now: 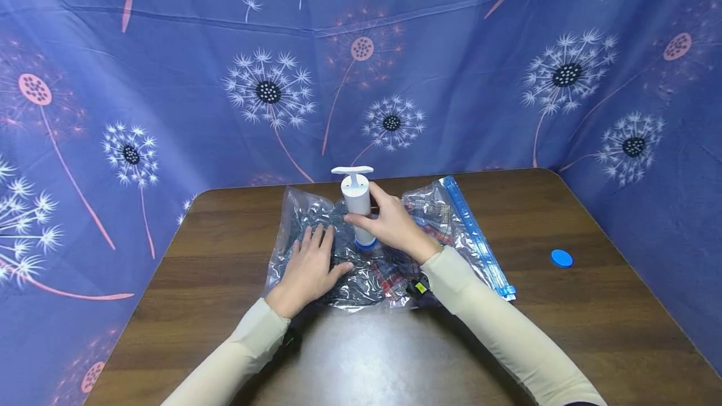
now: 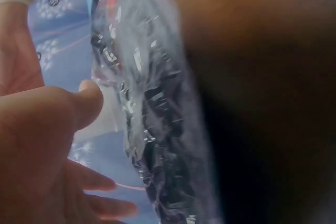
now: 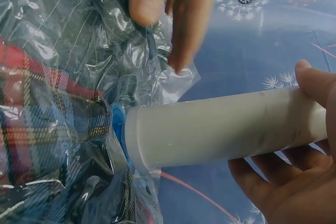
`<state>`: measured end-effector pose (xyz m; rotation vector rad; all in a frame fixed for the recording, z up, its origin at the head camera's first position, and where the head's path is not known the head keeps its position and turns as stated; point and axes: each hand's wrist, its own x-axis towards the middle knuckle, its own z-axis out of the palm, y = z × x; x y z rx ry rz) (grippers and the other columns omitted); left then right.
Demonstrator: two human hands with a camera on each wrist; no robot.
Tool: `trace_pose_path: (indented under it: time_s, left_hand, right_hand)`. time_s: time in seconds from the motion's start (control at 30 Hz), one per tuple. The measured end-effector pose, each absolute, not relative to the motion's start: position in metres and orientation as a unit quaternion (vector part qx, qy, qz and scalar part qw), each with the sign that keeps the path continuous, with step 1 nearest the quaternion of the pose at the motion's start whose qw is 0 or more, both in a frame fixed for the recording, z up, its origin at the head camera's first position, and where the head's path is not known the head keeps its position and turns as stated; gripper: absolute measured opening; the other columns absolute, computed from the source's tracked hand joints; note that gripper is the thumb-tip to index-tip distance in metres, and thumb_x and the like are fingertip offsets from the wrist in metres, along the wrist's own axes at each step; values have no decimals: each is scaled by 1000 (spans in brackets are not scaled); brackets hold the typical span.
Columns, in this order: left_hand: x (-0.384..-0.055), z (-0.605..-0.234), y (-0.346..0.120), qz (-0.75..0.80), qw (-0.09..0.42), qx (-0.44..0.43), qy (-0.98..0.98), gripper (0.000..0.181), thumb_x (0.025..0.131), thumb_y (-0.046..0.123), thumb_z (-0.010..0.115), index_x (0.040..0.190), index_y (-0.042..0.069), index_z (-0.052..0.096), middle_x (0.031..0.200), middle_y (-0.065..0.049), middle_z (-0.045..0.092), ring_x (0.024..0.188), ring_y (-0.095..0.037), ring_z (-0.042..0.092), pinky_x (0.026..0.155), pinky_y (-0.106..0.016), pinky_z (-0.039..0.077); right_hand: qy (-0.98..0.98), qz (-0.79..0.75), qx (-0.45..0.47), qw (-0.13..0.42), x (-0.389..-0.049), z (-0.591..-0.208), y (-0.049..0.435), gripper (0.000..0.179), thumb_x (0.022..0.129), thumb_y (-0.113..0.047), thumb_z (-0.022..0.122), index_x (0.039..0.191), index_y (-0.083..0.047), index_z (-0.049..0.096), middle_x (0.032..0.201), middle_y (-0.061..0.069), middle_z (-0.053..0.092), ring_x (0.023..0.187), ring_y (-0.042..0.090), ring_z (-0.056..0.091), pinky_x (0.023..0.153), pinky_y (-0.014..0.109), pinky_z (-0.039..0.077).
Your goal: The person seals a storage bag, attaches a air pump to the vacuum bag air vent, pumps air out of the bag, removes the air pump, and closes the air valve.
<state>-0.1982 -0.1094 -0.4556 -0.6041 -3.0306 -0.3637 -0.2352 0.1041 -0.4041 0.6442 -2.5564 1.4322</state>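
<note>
A clear vacuum storage bag (image 1: 350, 287) with dark and plaid cloth inside lies flat on the table. On its blue valve (image 3: 118, 129) stands a white hand pump (image 1: 356, 200), upright, with its T-shaped handle (image 1: 352, 170) at the top. My right hand (image 1: 392, 218) grips the pump's barrel, thumb on one side and fingers on the other. Over the left part of the bag is my left hand (image 1: 310, 268), its fingers spread and fairly straight. The left wrist view shows its thumb (image 2: 89, 103) beside the crinkled plastic; whether the palm touches the bag I cannot tell.
A round blue cap (image 1: 561, 258) lies on the brown wooden table (image 1: 564, 324), right of the bag. Along the bag's right end runs a blue zip seal (image 1: 476, 237) with a slider (image 1: 507, 291). A blue dandelion-print cloth (image 1: 451, 80) hangs behind the table.
</note>
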Motion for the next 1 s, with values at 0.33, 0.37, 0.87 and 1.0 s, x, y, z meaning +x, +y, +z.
trace_pose_path:
  time_s: [0.33, 0.37, 0.87, 1.0]
  left_hand:
    - [-189, -466, -119, -85, -38, -150, -984, 100, 91, 70, 63, 163, 9, 30, 168, -26, 21, 153, -53, 22, 117, -74, 26]
    - [-189, -466, -119, -83, -38, -149, -985, 100, 91, 70, 62, 163, 10, 30, 168, -26, 21, 153, -52, 22, 118, -73, 26]
    - [-189, -467, -116, -100, -51, -143, -983, 101, 91, 73, 59, 164, 13, 26, 171, -20, 16, 155, -48, 18, 117, -76, 22]
    - [-188, -467, -117, -99, -57, -139, -984, 101, 91, 74, 58, 165, 14, 24, 171, -19, 15, 156, -47, 17, 118, -75, 21]
  right_hand:
    - [-842, 487, 224, 66, -237, -401, 102, 66, 94, -31, 78, 149, -12, 47, 135, 15, 65, 117, 35, 69, 94, 52, 60]
    - [-842, 487, 224, 66, -237, -400, 102, 66, 94, -31, 78, 148, -11, 47, 135, 15, 66, 117, 35, 69, 93, 52, 60]
    - [-862, 468, 190, 49, -239, -350, 140, 75, 89, -32, 83, 145, -9, 38, 141, 20, 62, 125, 38, 65, 97, 55, 57]
    - [-874, 460, 152, 41, -242, -335, 168, 73, 90, -34, 82, 141, -8, 37, 139, 23, 63, 122, 37, 66, 95, 56, 58]
